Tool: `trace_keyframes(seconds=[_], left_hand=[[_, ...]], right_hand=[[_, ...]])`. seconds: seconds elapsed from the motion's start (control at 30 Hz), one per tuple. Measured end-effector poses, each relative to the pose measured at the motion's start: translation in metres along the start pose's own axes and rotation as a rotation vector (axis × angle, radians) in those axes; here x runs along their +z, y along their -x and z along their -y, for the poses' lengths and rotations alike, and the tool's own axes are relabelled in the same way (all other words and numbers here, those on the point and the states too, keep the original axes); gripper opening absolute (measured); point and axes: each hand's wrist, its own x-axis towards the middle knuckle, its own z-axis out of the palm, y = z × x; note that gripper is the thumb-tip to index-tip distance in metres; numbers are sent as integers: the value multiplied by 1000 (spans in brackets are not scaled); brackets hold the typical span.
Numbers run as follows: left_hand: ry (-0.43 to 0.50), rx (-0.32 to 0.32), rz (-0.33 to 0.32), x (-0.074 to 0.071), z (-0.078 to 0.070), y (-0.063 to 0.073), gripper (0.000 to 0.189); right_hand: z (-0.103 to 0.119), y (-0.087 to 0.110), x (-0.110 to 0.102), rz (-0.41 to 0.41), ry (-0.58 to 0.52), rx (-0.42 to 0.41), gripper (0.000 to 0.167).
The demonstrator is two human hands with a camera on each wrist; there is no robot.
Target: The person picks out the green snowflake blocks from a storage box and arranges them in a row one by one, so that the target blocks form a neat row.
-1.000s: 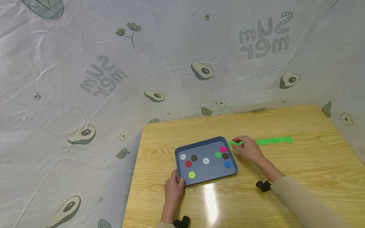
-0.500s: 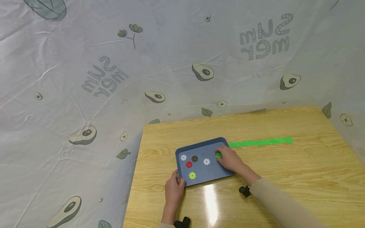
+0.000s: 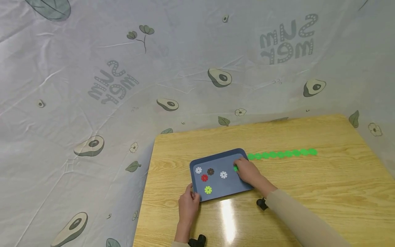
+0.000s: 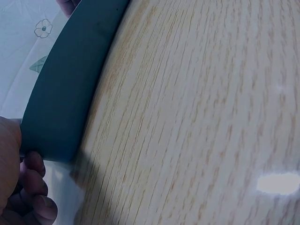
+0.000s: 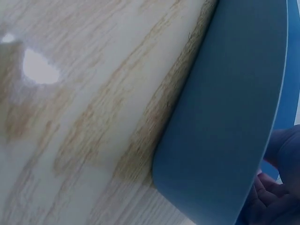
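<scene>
A blue-grey tray (image 3: 227, 185) sits on the table, its near left corner gripped by my left hand (image 3: 189, 206). In the left wrist view, the fingers (image 4: 35, 185) curl around the tray's corner below the thumb. My right hand (image 3: 248, 170) reaches into the right part of the tray, fingertips pinching a green notched snowflake disc (image 3: 236, 168) that peeks out at their left. Two white discs, one of them a white disc (image 3: 223, 175) mid-tray, lie with a brown disc (image 3: 210, 171), a red disc (image 3: 204, 178) and a yellow-green disc (image 3: 208, 190). My right hand hides the tray's right side.
A row of several green discs (image 3: 280, 154) runs rightward from the tray's far right corner across the wooden table (image 3: 324, 185). Behind the table hangs a pale patterned sheet (image 3: 191, 51). A black wrist camera (image 3: 262, 204) sits below my right wrist.
My right hand has left the near end of the green row, moved left into the tray and closed its fingertips on the green disc. My left hand keeps its grip on the tray.
</scene>
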Motion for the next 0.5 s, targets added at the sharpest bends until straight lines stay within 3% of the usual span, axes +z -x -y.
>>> trace_keyframes(seconds=[0.23,0.5], left_hand=[[1,-35,23,-1,1,0,45],[-5,-40,17,0,0,0,45]], right_hand=[[-1,-1,0,18,20,23,20],[-1,4,-2,-26,16,-40,14]])
